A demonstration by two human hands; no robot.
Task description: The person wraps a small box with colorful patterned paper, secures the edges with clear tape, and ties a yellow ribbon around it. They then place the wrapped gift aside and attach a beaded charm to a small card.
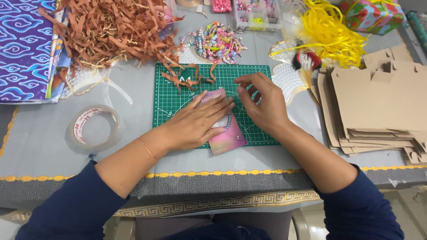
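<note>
I see a grey table with a stack of flat cardboard cutouts at right, a heap of brown paper shreds at upper left, and a green cutting mat in the middle. My left hand lies flat and spread on a pink card resting on the mat's lower edge, with what may be a bead strand under it. My right hand hovers just beside the card, fingers curled and pinched, holding nothing I can make out; a tape roll sits well left, beads beyond the mat.
</note>
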